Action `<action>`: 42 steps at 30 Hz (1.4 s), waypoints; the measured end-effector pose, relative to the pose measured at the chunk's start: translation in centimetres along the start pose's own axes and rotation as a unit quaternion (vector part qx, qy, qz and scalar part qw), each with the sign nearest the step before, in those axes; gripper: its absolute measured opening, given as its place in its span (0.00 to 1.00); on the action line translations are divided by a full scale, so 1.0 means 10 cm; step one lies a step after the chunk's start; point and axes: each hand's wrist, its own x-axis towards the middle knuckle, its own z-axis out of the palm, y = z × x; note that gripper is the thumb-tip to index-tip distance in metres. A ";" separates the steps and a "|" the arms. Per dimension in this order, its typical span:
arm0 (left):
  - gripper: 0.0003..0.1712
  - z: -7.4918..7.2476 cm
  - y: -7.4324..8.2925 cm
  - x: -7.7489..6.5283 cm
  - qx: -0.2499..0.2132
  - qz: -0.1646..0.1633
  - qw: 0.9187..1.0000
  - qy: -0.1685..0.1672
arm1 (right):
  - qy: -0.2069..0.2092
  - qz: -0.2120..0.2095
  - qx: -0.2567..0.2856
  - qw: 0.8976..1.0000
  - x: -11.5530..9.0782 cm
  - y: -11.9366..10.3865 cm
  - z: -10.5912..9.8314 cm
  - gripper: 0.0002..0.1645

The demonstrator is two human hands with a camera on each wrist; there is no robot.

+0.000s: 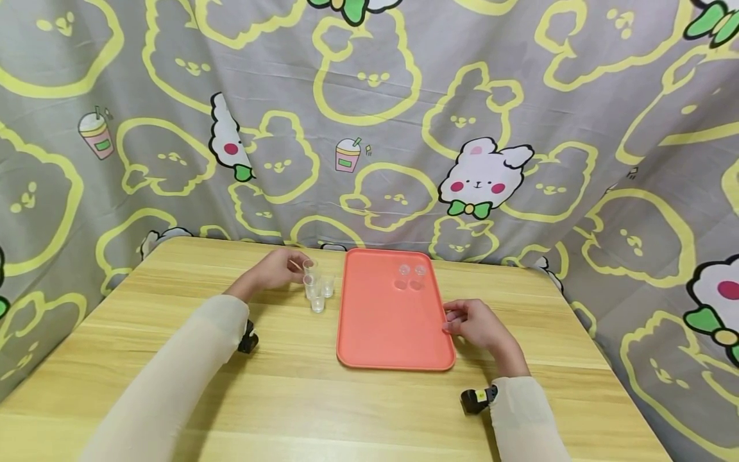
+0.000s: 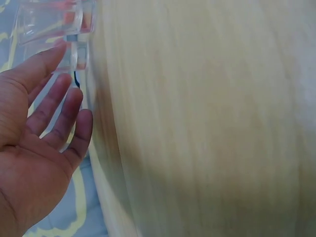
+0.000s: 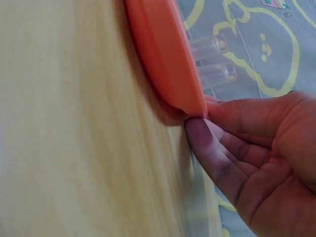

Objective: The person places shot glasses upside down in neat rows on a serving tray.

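Several small clear cups (image 1: 317, 303) stand upright in a cluster on the table, left of the orange-red tray (image 1: 392, 340). At the back of that cluster my left hand (image 1: 276, 269) has thumb and forefinger about the rearmost cup (image 1: 310, 264). Seen from the left wrist, the thumb (image 2: 42, 66) overlaps the cup's side and the other fingers curl loosely. On the tray's far right part sit two more clear cups (image 3: 217, 74), upside down. My right hand (image 1: 478, 324) pinches the tray's right edge between thumb and fingers.
The wooden table (image 1: 277, 398) carries both the tray and the cups. A grey curtain (image 1: 392, 141) with yellow cartoon outlines hangs right behind its far edge. Each wrist wears a small black camera (image 1: 476, 401).
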 end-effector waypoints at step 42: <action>0.20 -0.16 0.47 0.26 -0.005 -0.005 0.999 0.031 | -0.003 -0.006 0.009 1.000 0.01 0.02 0.00 0.25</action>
